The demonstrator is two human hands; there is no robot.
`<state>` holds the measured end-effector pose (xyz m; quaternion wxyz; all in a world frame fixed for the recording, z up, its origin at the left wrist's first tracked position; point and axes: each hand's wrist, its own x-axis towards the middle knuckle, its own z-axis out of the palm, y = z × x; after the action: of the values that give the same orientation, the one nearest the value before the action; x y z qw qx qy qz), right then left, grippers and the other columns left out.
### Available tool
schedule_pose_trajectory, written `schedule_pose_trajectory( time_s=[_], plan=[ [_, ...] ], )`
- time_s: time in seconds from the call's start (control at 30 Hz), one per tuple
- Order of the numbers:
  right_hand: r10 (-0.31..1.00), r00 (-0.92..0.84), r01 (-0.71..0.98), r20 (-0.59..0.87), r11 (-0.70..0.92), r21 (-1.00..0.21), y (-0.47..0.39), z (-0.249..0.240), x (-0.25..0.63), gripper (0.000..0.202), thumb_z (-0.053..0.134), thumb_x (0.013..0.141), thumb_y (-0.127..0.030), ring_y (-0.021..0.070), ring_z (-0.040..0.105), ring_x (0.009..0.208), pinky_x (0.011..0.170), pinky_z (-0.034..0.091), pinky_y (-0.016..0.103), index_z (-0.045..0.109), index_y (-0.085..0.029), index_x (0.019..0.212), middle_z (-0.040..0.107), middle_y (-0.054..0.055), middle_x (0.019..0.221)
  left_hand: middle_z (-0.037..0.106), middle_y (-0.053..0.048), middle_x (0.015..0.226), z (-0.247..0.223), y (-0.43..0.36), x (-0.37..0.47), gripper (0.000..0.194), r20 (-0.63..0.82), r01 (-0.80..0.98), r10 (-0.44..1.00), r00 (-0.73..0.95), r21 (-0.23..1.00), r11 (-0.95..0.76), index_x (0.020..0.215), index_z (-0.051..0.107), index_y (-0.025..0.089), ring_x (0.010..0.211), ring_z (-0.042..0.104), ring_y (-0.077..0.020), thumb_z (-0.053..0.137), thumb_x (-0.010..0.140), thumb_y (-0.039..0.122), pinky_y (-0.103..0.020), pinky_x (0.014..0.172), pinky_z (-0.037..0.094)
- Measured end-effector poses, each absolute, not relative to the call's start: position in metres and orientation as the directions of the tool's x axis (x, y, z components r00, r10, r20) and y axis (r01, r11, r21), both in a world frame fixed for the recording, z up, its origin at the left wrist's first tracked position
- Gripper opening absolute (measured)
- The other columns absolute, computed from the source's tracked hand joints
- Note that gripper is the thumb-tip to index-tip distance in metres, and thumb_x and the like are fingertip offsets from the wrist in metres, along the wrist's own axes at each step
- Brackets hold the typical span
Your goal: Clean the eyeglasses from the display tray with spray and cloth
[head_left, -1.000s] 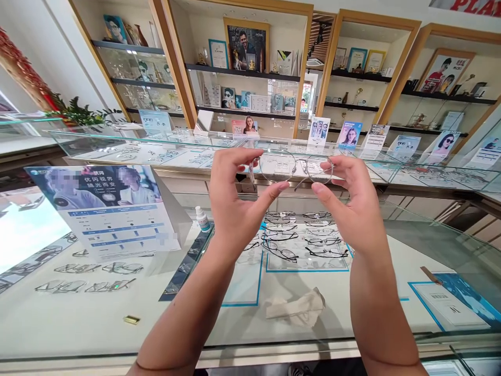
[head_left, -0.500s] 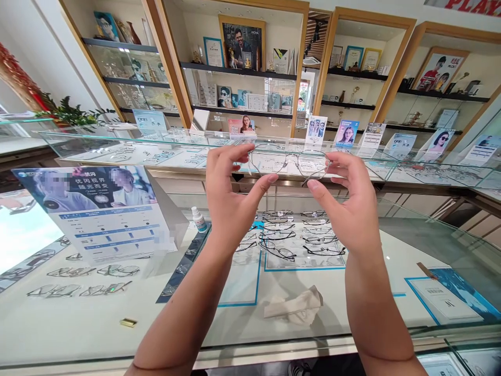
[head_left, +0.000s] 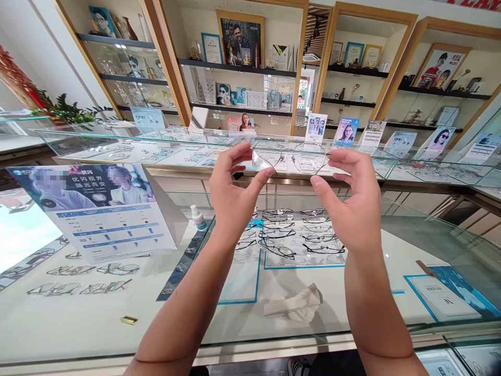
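One pair of round glasses [head_left: 288, 157] held up at centre between left hand [head_left: 239, 188] and right hand [head_left: 350, 193], both with thumb and fingers half spread, fingertips on the outer ends of the rims. Below, on the glass counter [head_left: 78, 337], a crumpled cloth [head_left: 295, 304] right of a small gold piece [head_left: 129, 320]. Beyond, rows of display glasses [head_left: 277, 249], with a white bottle [head_left: 198, 218] at left. Farthest, shelves [head_left: 235, 68] with framed pictures [head_left: 240, 39].

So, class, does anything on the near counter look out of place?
The cloth lies crumpled near the front edge of the counter, untidy against the rows of glasses beyond it. A small gold object sits alone to its left.
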<state>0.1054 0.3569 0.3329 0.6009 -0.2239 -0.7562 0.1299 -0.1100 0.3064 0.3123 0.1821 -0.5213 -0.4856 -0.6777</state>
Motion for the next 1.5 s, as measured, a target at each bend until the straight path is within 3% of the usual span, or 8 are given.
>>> schedule_pose_trajectory(
  time_s=[0.53, 0.9, 1.2, 1.5],
  plan=[
    [0.538, -0.202, 0.189, 0.818, 0.841, -0.507, 0.353, 0.335, 0.106, 0.047, 0.071, 0.095, -0.032, 0.0322, 0.066, 0.133, 0.111, 0.057, 0.059, 0.058, -0.036, 0.140, 0.066, 0.007, 0.145, 0.076, -0.008, 0.123, 0.311, 0.309, -0.111, 0.044, 0.882, 0.759, 0.233, -0.409, 0.471, -0.450, 0.123, 0.070, 0.028, 0.108, 0.073, -0.0226, 0.088, 0.088, 0.047, -0.040, 0.090, 0.059],
    [0.624, -0.182, 0.261, 0.760, 0.776, -0.575, 0.362, 0.328, 0.104, 0.053, 0.081, 0.089, -0.051, 0.0327, 0.070, 0.125, 0.105, 0.059, 0.059, 0.057, -0.032, 0.132, 0.070, 0.009, 0.138, 0.074, -0.005, 0.110, 0.310, 0.306, -0.099, 0.049, 0.941, 0.863, 0.115, -0.318, 0.337, -0.375, 0.115, 0.068, 0.026, 0.100, 0.070, -0.0221, 0.093, 0.082, 0.051, -0.040, 0.086, 0.056],
    [0.628, -0.197, 0.264, 0.753, 0.773, -0.577, 0.367, 0.325, 0.103, 0.053, 0.082, 0.089, -0.050, 0.0335, 0.070, 0.123, 0.104, 0.059, 0.060, 0.056, -0.032, 0.132, 0.070, 0.010, 0.137, 0.072, -0.006, 0.107, 0.312, 0.304, -0.098, 0.052, 0.958, 0.887, 0.075, -0.278, 0.286, -0.362, 0.117, 0.068, 0.027, 0.104, 0.067, -0.0258, 0.093, 0.081, 0.056, -0.044, 0.088, 0.056],
    [0.667, -0.159, 0.246, 0.728, 0.741, -0.625, 0.366, 0.327, 0.102, 0.049, 0.083, 0.088, -0.050, 0.0311, 0.071, 0.120, 0.106, 0.056, 0.059, 0.055, -0.031, 0.124, 0.072, 0.009, 0.135, 0.074, -0.007, 0.110, 0.311, 0.305, -0.099, 0.055, 0.986, 0.923, 0.001, -0.167, 0.157, -0.352, 0.120, 0.068, 0.028, 0.107, 0.068, -0.0266, 0.094, 0.080, 0.054, -0.045, 0.090, 0.058]
  ],
)
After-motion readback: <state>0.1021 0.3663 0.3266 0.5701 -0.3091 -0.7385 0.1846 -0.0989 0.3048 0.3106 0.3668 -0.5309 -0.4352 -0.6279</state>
